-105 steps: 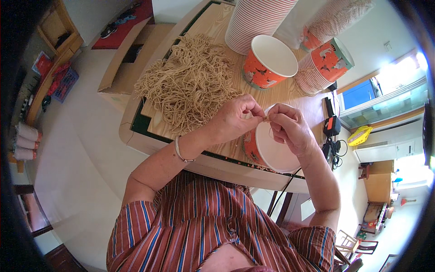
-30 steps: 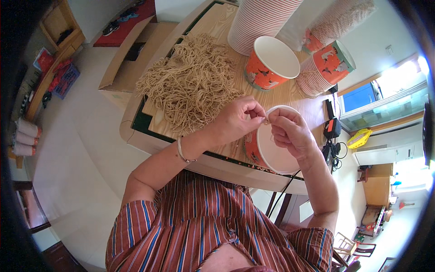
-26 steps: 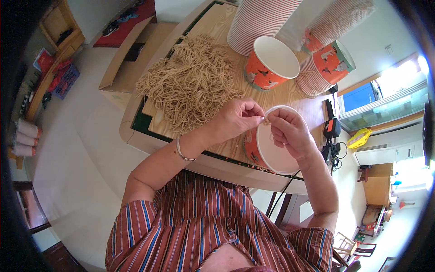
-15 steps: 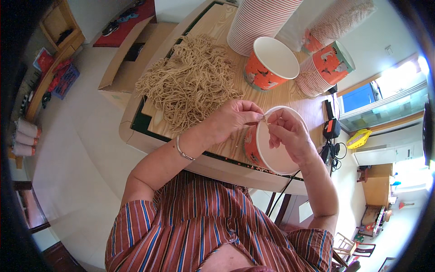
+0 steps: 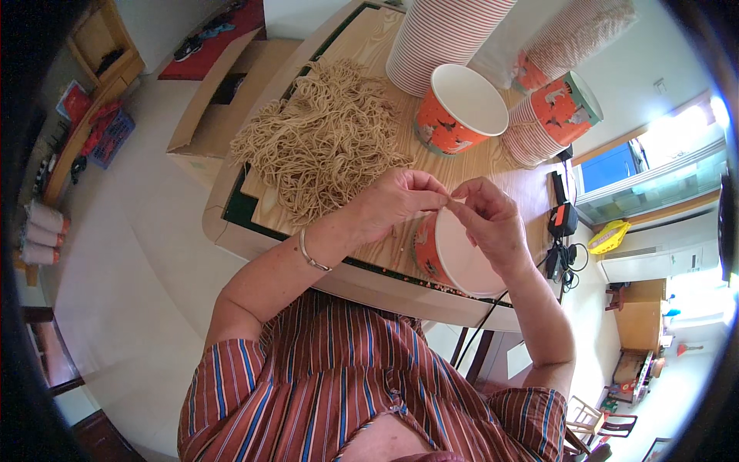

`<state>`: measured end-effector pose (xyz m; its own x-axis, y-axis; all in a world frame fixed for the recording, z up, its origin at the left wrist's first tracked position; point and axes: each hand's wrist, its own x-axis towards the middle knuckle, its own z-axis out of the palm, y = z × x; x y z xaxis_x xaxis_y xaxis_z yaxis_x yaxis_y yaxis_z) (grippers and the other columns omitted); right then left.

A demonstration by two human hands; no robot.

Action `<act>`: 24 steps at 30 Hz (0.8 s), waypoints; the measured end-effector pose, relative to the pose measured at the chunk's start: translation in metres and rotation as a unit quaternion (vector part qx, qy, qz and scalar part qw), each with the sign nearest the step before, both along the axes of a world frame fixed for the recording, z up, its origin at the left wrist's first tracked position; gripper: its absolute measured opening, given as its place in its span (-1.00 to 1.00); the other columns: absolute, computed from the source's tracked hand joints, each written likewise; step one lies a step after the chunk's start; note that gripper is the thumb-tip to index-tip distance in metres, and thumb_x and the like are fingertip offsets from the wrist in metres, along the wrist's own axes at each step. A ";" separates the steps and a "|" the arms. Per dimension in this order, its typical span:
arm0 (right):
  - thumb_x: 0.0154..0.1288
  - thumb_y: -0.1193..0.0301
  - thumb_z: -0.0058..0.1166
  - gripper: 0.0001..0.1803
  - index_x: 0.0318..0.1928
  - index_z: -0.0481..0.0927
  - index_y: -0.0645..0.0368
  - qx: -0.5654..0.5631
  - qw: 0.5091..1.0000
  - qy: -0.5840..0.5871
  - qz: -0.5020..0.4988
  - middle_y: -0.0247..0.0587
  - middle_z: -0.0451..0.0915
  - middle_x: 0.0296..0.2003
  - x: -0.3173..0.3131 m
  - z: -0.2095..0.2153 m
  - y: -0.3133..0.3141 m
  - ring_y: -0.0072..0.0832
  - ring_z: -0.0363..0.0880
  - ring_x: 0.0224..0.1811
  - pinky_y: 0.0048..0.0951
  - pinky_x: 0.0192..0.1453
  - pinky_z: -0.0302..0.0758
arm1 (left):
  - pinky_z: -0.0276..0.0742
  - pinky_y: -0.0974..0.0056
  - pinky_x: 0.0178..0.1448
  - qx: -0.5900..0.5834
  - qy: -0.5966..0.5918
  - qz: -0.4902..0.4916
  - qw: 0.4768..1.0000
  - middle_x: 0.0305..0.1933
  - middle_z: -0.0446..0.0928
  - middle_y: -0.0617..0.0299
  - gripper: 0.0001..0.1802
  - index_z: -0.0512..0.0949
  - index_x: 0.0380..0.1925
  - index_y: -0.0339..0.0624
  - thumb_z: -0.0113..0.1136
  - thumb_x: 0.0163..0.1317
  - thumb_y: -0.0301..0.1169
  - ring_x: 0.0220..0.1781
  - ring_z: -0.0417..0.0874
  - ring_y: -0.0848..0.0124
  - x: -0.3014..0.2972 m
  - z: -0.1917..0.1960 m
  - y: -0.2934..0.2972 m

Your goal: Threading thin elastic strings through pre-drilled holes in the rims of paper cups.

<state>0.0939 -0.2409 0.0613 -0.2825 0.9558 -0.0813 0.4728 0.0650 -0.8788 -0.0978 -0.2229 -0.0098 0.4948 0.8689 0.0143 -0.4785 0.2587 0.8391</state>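
Over the rim of the near paper bucket, my left hand and my right hand meet fingertip to fingertip. Both are closed in a pinch; whatever lies between the fingers is too small and covered to make out. This bucket is white inside and orange and green outside, tilted with its mouth toward me. A large heap of tan cord spreads over the table to the left, close to my left hand. Behind my hands another orange paper bucket stands upright with a white interior.
A tall stack of paper buckets rises at the back. Beside it are a shorter stack and a bagged stack. Black adapters and cables sit along the table's right edge. An open cardboard box adjoins the left side.
My right hand has risen slightly, and its fingertips have come up against those of my left hand. The left hand has barely moved.
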 end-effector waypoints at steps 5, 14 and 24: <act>0.33 0.49 0.20 -0.93 -0.28 0.58 0.20 0.028 0.999 0.018 -0.015 -0.52 0.46 -0.52 0.000 -0.003 0.001 -0.85 0.35 -0.45 -0.72 -0.44 0.26 | 0.51 0.45 0.04 0.010 0.047 -0.009 0.999 -0.21 0.64 0.27 -0.82 0.62 -0.19 -0.31 0.28 0.26 -0.45 -0.14 0.61 0.54 -0.003 0.004 0.001; 0.35 0.38 0.17 -0.85 -0.31 0.59 0.20 -0.145 0.983 0.099 -0.049 -0.48 0.42 -0.60 0.000 0.011 0.007 -0.74 0.28 -0.69 -0.61 -0.67 0.20 | 0.50 0.50 -0.12 0.025 0.071 0.008 0.997 -0.27 0.61 0.34 -0.80 0.63 -0.19 -0.33 0.28 0.27 -0.42 -0.23 0.56 0.64 -0.001 0.006 -0.001; 0.35 0.39 0.18 -0.87 -0.27 0.58 0.20 -0.187 0.970 0.143 -0.063 -0.50 0.37 -0.62 -0.001 0.013 0.008 -0.75 0.25 -0.69 -0.63 -0.66 0.18 | 0.52 0.50 -0.21 0.141 0.136 0.052 0.979 -0.36 0.59 0.37 -0.85 0.61 -0.24 -0.28 0.31 0.27 -0.43 -0.31 0.54 0.67 0.005 0.000 -0.003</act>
